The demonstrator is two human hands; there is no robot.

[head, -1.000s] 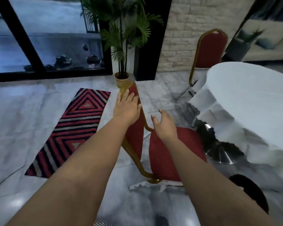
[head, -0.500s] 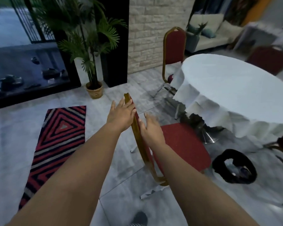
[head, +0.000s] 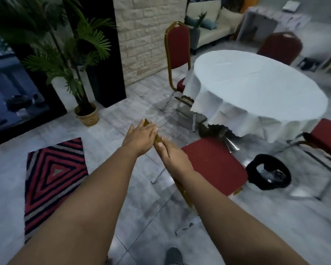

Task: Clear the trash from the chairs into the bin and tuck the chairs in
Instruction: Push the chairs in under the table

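A red-seated chair (head: 212, 163) with a gold frame stands side-on in front of me, its backrest seen edge-on. My left hand (head: 139, 136) lies flat over the backrest's top from the left with its fingers straight. My right hand (head: 172, 157) grips the backrest from the right, thumb along the gold frame. The seat is bare. A black bin (head: 268, 175) with pale scraps inside stands on the floor right of the chair. A pale scrap (head: 184, 226) lies on the floor under the chair's rear.
A round table with a white cloth (head: 256, 88) stands beyond the chair. Other red chairs (head: 177, 48) (head: 280, 47) (head: 327, 138) surround it. A striped rug (head: 54, 175) lies at left, and a potted palm (head: 86, 113) stands behind it.
The view swung right and pulled back, showing the table and bin. My right hand moved from above the seat onto the backrest, and both hands closed in on its top.
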